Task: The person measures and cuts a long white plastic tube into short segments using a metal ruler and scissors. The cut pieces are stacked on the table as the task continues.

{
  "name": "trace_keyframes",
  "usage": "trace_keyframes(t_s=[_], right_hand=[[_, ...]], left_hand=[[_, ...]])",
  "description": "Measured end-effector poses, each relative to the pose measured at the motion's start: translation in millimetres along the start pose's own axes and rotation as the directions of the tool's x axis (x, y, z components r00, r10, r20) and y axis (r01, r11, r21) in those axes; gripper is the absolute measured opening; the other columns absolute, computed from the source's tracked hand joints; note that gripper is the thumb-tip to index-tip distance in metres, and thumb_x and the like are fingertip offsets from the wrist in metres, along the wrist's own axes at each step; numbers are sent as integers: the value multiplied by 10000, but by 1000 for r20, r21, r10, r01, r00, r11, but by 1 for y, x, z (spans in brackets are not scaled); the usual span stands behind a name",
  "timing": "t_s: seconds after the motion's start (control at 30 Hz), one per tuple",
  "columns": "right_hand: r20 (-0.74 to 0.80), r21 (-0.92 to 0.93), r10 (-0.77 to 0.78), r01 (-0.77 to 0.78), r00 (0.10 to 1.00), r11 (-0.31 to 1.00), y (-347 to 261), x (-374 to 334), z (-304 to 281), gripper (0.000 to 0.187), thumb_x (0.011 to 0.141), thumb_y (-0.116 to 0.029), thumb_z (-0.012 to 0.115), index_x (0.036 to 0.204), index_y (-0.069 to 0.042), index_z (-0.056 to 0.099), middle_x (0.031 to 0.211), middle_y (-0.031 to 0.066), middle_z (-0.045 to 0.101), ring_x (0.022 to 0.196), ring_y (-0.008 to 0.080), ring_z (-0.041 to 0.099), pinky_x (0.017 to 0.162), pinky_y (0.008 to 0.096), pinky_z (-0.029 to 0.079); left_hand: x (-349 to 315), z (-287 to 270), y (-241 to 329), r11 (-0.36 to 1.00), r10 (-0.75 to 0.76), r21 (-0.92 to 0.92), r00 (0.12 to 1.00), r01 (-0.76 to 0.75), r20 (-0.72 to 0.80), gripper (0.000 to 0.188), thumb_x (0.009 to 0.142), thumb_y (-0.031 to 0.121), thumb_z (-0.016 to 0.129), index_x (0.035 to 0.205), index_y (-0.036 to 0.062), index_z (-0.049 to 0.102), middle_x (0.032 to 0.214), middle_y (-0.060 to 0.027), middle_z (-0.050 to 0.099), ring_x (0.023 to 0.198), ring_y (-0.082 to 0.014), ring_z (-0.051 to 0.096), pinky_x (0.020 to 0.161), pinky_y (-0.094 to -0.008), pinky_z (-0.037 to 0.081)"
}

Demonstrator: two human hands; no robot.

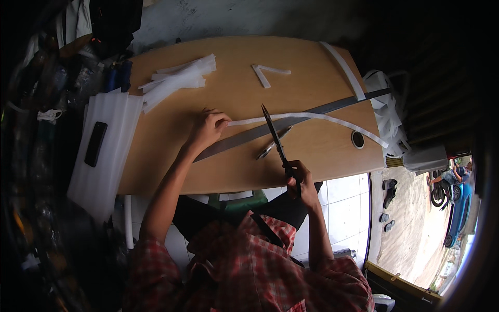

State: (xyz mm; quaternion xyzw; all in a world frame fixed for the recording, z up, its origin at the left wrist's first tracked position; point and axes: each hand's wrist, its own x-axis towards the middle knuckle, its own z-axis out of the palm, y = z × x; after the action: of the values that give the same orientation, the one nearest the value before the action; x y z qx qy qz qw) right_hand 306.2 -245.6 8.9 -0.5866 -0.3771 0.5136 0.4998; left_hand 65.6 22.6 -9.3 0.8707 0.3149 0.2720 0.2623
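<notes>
My left hand (pixel 210 127) pinches one end of a long, narrow white strip (pixel 332 118) that looks like foam. From there the strip arcs to the right across the tabletop. My right hand (pixel 303 183) grips a pair of dark scissors (pixel 275 134) by the handles, blades pointing away from me. They look nearly closed and cross the strip near its held end; whether the strip lies between or beneath the blades, I cannot tell. A long grey ruler (pixel 228 143) lies slantwise under the strip. Beside the scissors rests a slim pen-like tool (pixel 267 149).
The wooden table (pixel 171 174) bears a pile of white strips (pixel 179 80), two short pieces (pixel 262 77) and a strip (pixel 345 70) at its far right. A phone (pixel 95 144) sits on white sheets (pixel 117 135) at the left edge. White strips (pixel 387 119) bunch beyond the right edge.
</notes>
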Motion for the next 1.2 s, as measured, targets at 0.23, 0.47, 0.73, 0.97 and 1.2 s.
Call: trace_keyframes(t_s=[0.23, 0.47, 0.73, 0.97, 1.2], right_hand=[[53, -91, 76, -71, 996, 993, -12, 18, -4, 613, 888, -360, 819, 1239, 67, 555, 836, 123, 643, 460, 85, 506, 399, 254, 374], [36, -129, 98, -92, 995, 987, -9, 13, -4, 711, 846, -456, 838, 1240, 66, 559, 889, 151, 668, 466, 95, 513, 405, 258, 379], [36, -206, 109, -99, 993, 973, -6, 16, -11, 728, 831, -488, 840, 1239, 52, 571, 895, 143, 683, 486, 94, 521, 417, 256, 379], [33, -277, 160, -145, 987, 950, -20, 20, -13, 672, 842, -425, 844, 1235, 52, 580, 956, 170, 694, 580, 128, 584, 488, 279, 444], [40, -378, 175, -147, 984, 914, -28, 26, -13, 610, 843, -371, 849, 1214, 44, 600, 1001, 187, 700, 817, 206, 666, 680, 336, 529]], left_hand=[[-47, -44, -8, 943, -292, -121, 946, 309, 137, 133, 920, 128, 709, 1005, 33, 747, 983, -132, 728, 1011, -313, 639, 921, -398, 498], [-77, -62, -17, 937, -323, -103, 940, 334, 110, 136, 972, 100, 682, 1046, 1, 738, 978, -109, 735, 897, -190, 649, 816, -318, 513], [-94, -70, -15, 953, -286, -77, 955, 292, 82, 119, 951, 53, 693, 1047, 0, 740, 930, -92, 679, 855, -191, 647, 763, -324, 515], [-91, -77, -7, 976, -215, -5, 969, 218, 122, 142, 893, 6, 712, 1029, 14, 748, 940, -97, 651, 848, -251, 633, 764, -359, 509], [-97, -89, -5, 966, -247, -26, 953, 255, 173, 164, 899, -15, 690, 1047, 11, 756, 951, -101, 671, 912, -267, 626, 848, -366, 493]])
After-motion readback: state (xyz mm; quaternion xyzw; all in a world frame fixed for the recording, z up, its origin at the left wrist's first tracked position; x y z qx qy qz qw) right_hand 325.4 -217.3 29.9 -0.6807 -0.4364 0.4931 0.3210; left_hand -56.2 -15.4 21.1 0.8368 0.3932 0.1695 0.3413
